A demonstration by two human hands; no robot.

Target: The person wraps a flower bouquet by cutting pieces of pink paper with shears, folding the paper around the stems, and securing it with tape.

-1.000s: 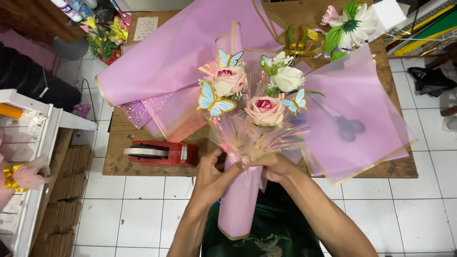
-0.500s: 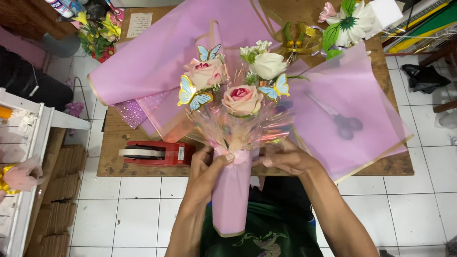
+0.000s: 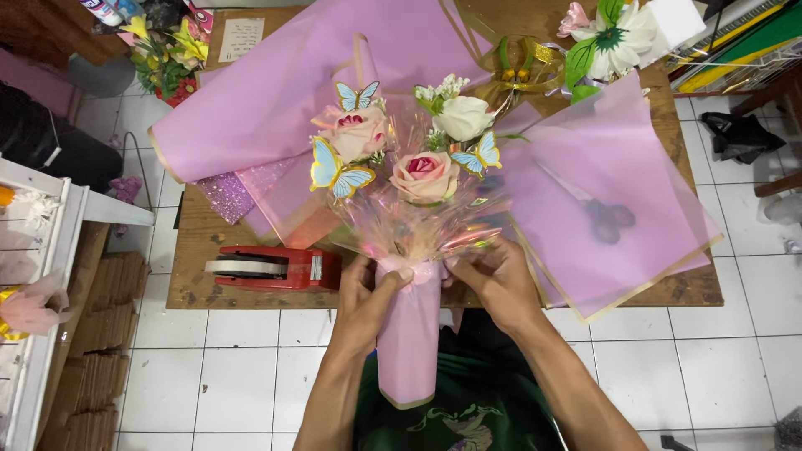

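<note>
A person holds a small bouquet (image 3: 409,242) up over the edge of a brown wooden table (image 3: 192,250). The bouquet has a smooth, tube-shaped handle of pink paper (image 3: 408,342) that hangs down toward the person's lap. Above the handle, shiny see-through wrap (image 3: 418,225) fans out, crinkly with rainbow glints. Inside it sit two soft pink roses (image 3: 426,175) and one white rose (image 3: 464,117). Three blue paper butterflies (image 3: 338,174) with gold edges stick up among the flowers.

The left hand (image 3: 368,296) grips the top of the handle from the left side, its thumb and fingers pinching the gathered neck, where a bit of pale pink ribbon (image 3: 415,271) shows. The right hand (image 3: 493,280) comes in from the right, its fingers bent and pressed onto the same neck. So the neck of the bouquet sits right between the two hands, and the flowers poke out above the fingers.

On the table lie big flat sheets of thin pink wrapping paper (image 3: 610,192) with gold borders. A pair of scissors (image 3: 606,215) shows as a dark shape under one sheet. A red tape dispenser (image 3: 271,267) sits just left of the left hand. A sparkly purple sheet (image 3: 225,196) peeks out nearby. At the far edge are curly gold ribbon (image 3: 522,71) and a big white fake flower (image 3: 622,33) with green leaves. The floor is white tile (image 3: 735,334).
</note>
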